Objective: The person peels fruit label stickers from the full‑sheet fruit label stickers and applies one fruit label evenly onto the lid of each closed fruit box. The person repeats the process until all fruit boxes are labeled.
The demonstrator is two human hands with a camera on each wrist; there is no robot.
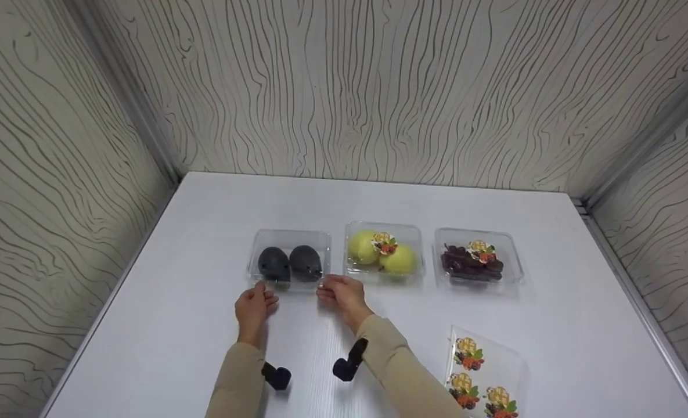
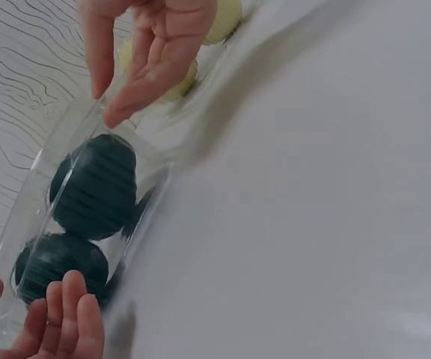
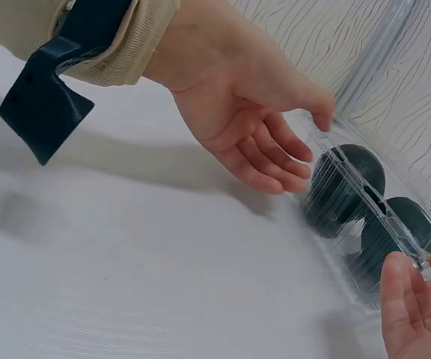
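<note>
A clear plastic clamshell box (image 1: 288,238) with two dark avocados (image 1: 305,263) in it sits at the left of the row, its lid lowered over the fruit. My left hand (image 1: 253,306) is at its front left corner, the rim between thumb and fingers. At the front right corner, my right hand (image 1: 344,295) pinches the rim with its thumb on top and the fingers beneath. The right wrist view shows both hands (image 3: 249,112) along the same front edge. No sticker shows on this lid.
To the right stand a clear box of yellow-green fruit (image 1: 399,259) and one of dark red grapes (image 1: 471,266), each with a fruit sticker on its lid. A clear sheet (image 1: 503,366) with several stickers lies at the front right. Patterned walls (image 1: 344,87) enclose the white table (image 1: 164,325).
</note>
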